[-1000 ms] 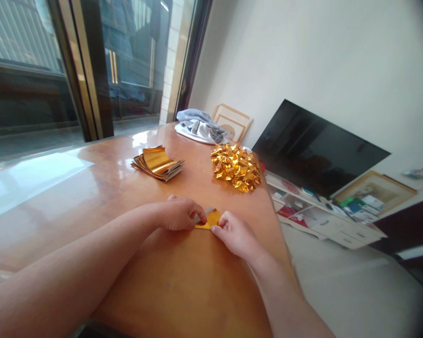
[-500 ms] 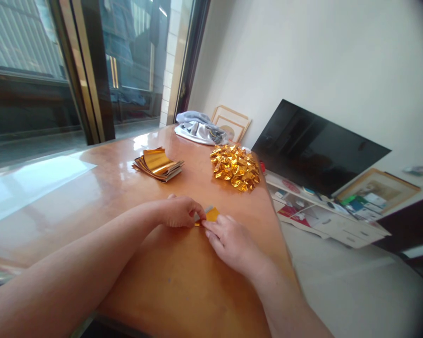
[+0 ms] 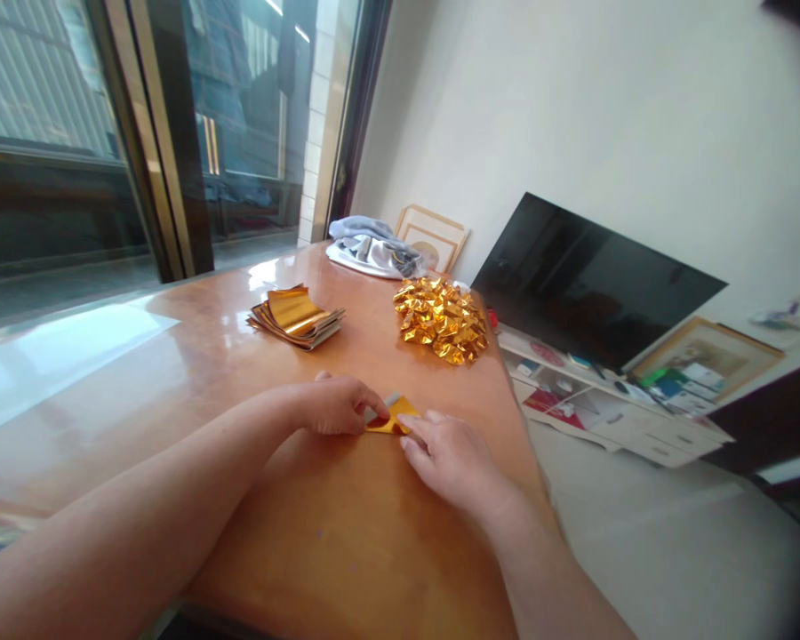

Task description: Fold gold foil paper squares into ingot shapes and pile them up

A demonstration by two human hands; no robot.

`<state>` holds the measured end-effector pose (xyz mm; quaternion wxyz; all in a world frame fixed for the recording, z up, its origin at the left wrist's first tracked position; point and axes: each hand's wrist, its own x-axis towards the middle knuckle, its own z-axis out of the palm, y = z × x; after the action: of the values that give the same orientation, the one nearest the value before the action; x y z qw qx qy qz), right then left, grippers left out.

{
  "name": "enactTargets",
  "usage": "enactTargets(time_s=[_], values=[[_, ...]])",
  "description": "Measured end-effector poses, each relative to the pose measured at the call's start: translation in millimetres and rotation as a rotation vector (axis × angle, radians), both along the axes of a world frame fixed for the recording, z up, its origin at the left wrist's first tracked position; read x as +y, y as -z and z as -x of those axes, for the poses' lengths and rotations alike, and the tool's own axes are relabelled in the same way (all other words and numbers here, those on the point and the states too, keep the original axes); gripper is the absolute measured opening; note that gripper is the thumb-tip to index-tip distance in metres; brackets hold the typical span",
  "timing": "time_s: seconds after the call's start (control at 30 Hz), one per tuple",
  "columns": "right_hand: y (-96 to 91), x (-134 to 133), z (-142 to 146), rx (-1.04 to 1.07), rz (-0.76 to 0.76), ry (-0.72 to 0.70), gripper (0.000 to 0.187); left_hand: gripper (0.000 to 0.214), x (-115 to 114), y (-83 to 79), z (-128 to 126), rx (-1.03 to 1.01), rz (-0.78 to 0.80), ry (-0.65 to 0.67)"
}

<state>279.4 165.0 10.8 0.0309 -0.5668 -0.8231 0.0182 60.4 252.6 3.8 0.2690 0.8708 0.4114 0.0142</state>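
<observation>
A small sheet of gold foil paper [image 3: 396, 412] with a greyish strip along one edge lies partly folded on the wooden table. My left hand [image 3: 340, 404] curls down over its left side, index finger and thumb on the sheet. From the right, my right hand [image 3: 448, 449] pins the other side, fingertips on the foil and thumb at the near edge. Beyond my left hand sits a stack of flat gold foil sheets [image 3: 297, 316]. A heap of folded gold foil pieces [image 3: 440, 318] is farther off to the right.
The glossy table [image 3: 347, 533] ends on the right above a pale floor. Folded cloth [image 3: 373, 249] lies at its far end. A white sheet [image 3: 73, 360] is at left. A TV [image 3: 590, 280] and low white cabinet [image 3: 613, 418] stand along the wall.
My hands have moved apart a little. My right fingertips have slid right along the foil paper, so more of its folded near edge shows. The view has shifted slightly.
</observation>
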Motion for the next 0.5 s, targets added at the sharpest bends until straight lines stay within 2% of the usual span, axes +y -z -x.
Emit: enactTargets(time_s=[0.13, 0.2, 0.27, 0.33, 0.4, 0.5], values=[[4.8, 4, -3, 0.032, 0.036, -0.039, 0.03, 0.049, 1, 1.7, 0, 0.0, -0.009, 0.016], [8.8, 8, -6, 0.052, 0.024, -0.007, 0.029, 0.048, 1, 2.5, 0, -0.007, -0.012, 0.012], [15.0, 15, -10, 0.115, -0.021, 0.059, 0.032, 0.048, 0, 2.5, 1, -0.014, -0.016, 0.015], [23.1, 23, -14, 0.24, -0.081, 0.118, 0.027, 0.047, -1, 1.6, 1, -0.022, -0.022, 0.021], [31.6, 31, -16, 0.353, -0.136, 0.147, 0.021, 0.047, -2, 0.4, 1, -0.027, -0.025, 0.018], [41.4, 41, -16, 0.414, -0.188, 0.177, 0.024, 0.049, -4, -0.5, -1, -0.042, -0.018, -0.039]])
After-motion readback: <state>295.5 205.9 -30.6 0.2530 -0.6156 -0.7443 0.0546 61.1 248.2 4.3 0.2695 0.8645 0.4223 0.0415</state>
